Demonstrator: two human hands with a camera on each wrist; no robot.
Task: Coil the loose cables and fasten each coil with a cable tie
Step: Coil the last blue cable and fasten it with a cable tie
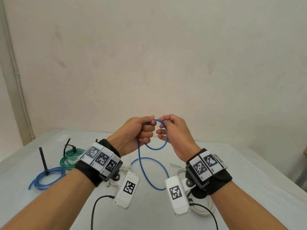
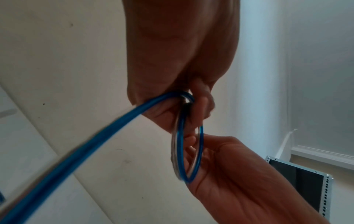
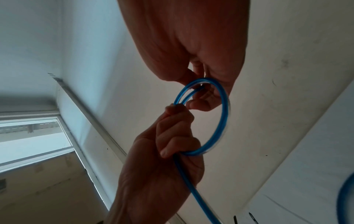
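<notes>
Up above the table (image 1: 216, 163), both hands work one blue cable (image 1: 149, 173). Her or his left hand (image 1: 132, 131) is fisted around it, gripping where a small loop closes; the right hand (image 1: 176, 133) pinches that loop's far side between thumb and fingertips. From the left fist the cable hangs down and curls on the table. Off to the left lie a tied blue coil (image 1: 48, 178) and, farther, a tied green coil (image 1: 69, 157).

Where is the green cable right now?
In the head view the green cable lies coiled on the table's left side, behind the coiled blue cable and just left of the left wrist.
</notes>
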